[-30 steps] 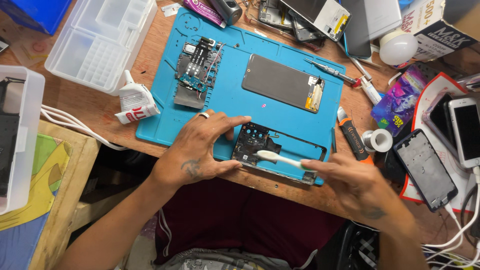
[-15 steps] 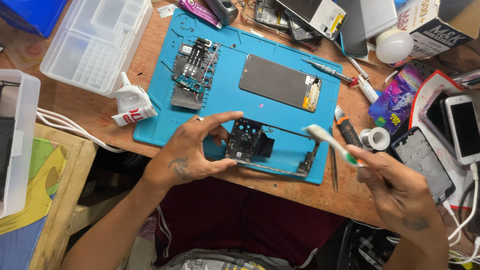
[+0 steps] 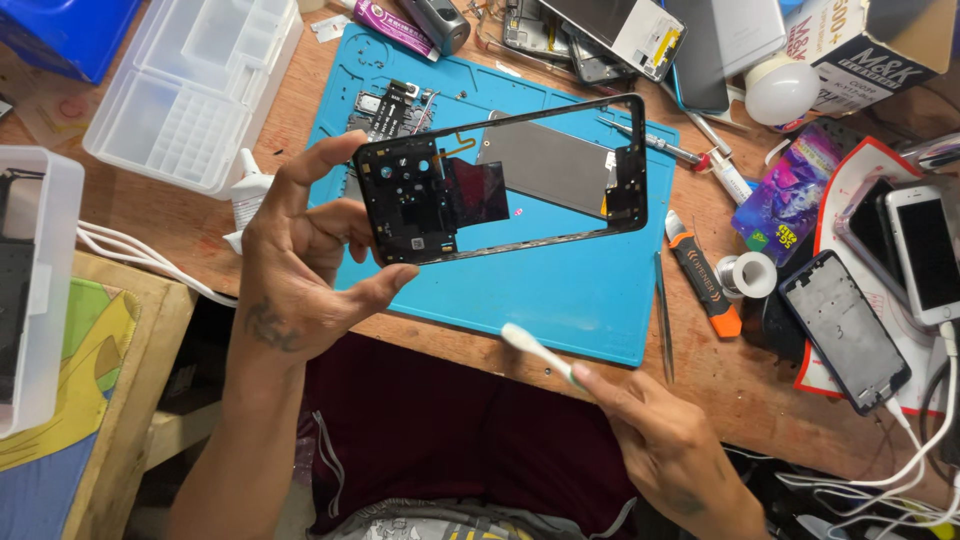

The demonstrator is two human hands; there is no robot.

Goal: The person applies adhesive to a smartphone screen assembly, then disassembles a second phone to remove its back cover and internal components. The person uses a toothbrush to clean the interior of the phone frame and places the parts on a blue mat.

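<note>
A clear plastic organiser box (image 3: 190, 95) sits at the worktop's (image 3: 760, 400) far left. Beside it, the left hand (image 3: 295, 265) lifts a black phone frame (image 3: 500, 180) above the blue repair mat (image 3: 560, 290), its grip pinching the frame's left end between thumb and fingers. Lower right, the right hand (image 3: 665, 440) pinches a white-headed toothbrush (image 3: 540, 352) near the mat's front edge; an orange-tipped tool (image 3: 705, 275) lies beyond.

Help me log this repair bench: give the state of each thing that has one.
Phone frame: lifted off the mat, held in left hand, stripped, open middle.
Brush: held in right hand, clear of the frame.
Blue mat: flat on bench.
White phone: screen dark.
</note>
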